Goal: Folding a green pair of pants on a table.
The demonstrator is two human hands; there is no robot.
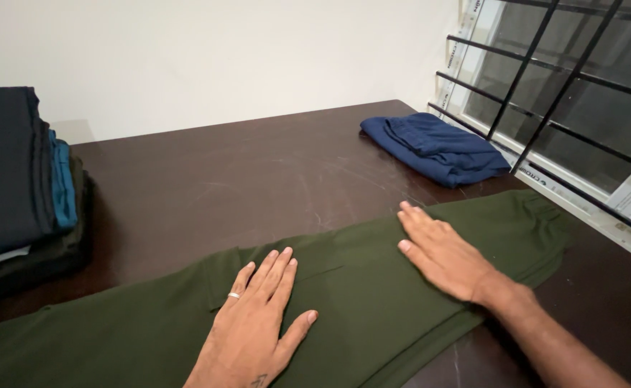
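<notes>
Hands flat, palms down, on olive-green trousers (373, 287) spread over dark brown table (258, 172). Left hand (254, 327) open, fingers together and extended, thumb splayed out, ring on one finger; pressed on the cloth near its mid-length. Right hand (441, 251) open likewise, fingers pointing toward the far edge of the cloth, resting closer to the end nearest the barred window (567, 93). Neither hand gripping; both simply lying on the fabric.

Long axis of trousers: runs from near-left corner of view up toward the window, slightly oblique to the table's front. Garment directly beneath both hands; left hand over the middle stretch, right hand nearer the window end.

Folded navy garment (434, 147) beyond the trousers, just beside the window, well apart from both hands. Stack of folded dark clothes (21, 194) far side of the trousers, opposite the window, one teal layer showing.

Cut off: near-left end of trousers runs out of frame; left wrist cropped at bottom edge. Waistband versus hem end not clearly discernible.
</notes>
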